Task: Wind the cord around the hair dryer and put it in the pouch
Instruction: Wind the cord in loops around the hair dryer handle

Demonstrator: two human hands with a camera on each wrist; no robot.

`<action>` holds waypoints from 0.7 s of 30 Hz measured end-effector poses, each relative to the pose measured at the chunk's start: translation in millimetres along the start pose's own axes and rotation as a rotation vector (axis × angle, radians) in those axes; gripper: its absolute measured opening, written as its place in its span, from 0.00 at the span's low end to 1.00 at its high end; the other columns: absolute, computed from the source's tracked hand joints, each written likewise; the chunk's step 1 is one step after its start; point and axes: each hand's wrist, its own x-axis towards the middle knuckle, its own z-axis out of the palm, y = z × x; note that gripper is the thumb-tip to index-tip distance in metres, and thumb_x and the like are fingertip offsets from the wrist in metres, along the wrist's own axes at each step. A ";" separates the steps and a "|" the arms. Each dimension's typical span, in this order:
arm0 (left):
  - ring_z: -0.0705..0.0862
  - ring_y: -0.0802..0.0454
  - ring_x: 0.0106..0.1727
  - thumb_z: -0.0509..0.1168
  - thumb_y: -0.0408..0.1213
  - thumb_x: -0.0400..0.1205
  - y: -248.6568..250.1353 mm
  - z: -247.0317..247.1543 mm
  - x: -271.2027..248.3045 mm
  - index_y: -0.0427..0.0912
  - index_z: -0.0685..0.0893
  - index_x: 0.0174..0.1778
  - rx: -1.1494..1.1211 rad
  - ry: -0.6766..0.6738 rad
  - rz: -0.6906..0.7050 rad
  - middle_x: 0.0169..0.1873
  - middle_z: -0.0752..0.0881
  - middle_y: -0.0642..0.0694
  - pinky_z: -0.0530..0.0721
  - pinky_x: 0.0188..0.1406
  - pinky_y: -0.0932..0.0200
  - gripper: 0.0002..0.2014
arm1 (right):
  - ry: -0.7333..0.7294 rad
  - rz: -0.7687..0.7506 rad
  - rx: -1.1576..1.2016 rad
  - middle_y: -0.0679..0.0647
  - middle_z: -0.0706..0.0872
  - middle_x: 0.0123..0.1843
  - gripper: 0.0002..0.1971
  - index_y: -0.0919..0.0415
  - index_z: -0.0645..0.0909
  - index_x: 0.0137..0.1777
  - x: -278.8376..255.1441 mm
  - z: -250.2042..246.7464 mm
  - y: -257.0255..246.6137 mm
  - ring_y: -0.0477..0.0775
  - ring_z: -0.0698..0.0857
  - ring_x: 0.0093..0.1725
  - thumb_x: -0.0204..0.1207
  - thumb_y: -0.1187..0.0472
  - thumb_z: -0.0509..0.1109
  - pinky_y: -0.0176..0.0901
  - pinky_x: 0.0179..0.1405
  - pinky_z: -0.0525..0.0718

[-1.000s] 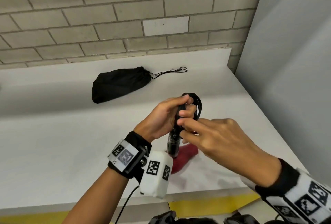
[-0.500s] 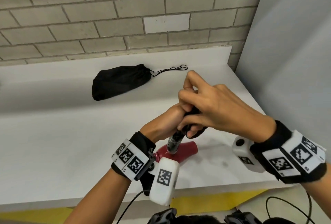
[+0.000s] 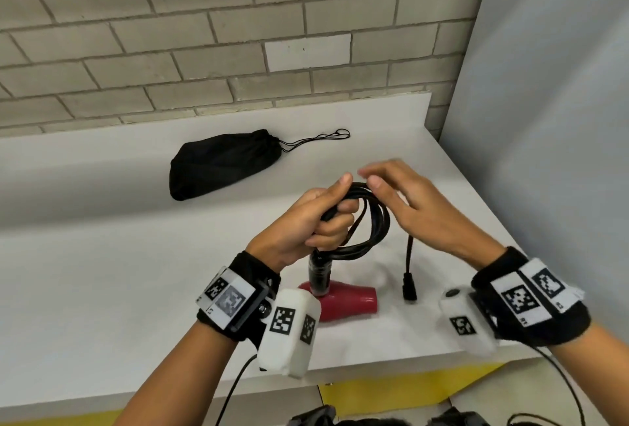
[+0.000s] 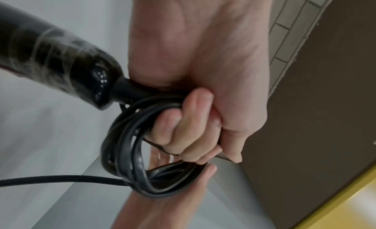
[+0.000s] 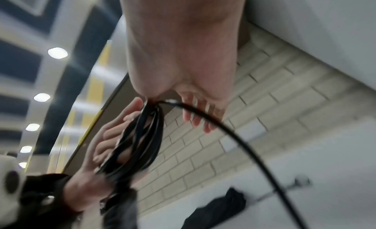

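The hair dryer has a red body low over the white table and a black handle pointing up. Its black cord is gathered in several loops above the handle. My left hand grips those loops in a fist, seen close in the left wrist view as fingers curled round the coil. My right hand is beside the coil with straight fingers, its thumb touching the top loop. The cord's tail hangs down to the plug. The black pouch lies at the back.
The pouch's drawstring trails right along the white table. A brick wall backs the table and a grey panel closes the right side. The table's front edge has a yellow strip.
My right hand came off the left fist and spread out to the right. The looped cord now shows, and the plug end hangs free beside the dryer.
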 end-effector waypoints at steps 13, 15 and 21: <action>0.64 0.57 0.10 0.50 0.53 0.83 -10.5 -1.6 11.6 0.43 0.72 0.29 -0.419 -0.024 0.013 0.10 0.65 0.54 0.66 0.17 0.61 0.22 | 0.372 0.085 0.221 0.47 0.77 0.20 0.29 0.70 0.76 0.32 10.3 40.0 -17.1 0.45 0.75 0.20 0.73 0.39 0.60 0.33 0.23 0.72; 0.64 0.57 0.11 0.49 0.50 0.84 -11.7 -2.3 13.6 0.41 0.74 0.33 -0.445 -0.023 0.021 0.11 0.66 0.53 0.68 0.18 0.61 0.20 | 0.375 0.099 0.237 0.41 0.84 0.25 0.27 0.68 0.81 0.34 13.8 39.2 -14.0 0.43 0.77 0.20 0.75 0.41 0.61 0.29 0.24 0.72; 0.58 0.60 0.09 0.54 0.52 0.82 -16.4 4.5 18.4 0.45 0.72 0.28 -0.469 0.143 0.029 0.09 0.61 0.55 0.57 0.14 0.63 0.20 | 0.364 0.106 0.222 0.41 0.86 0.28 0.23 0.69 0.83 0.35 18.3 41.6 -8.4 0.42 0.75 0.18 0.80 0.49 0.64 0.28 0.23 0.72</action>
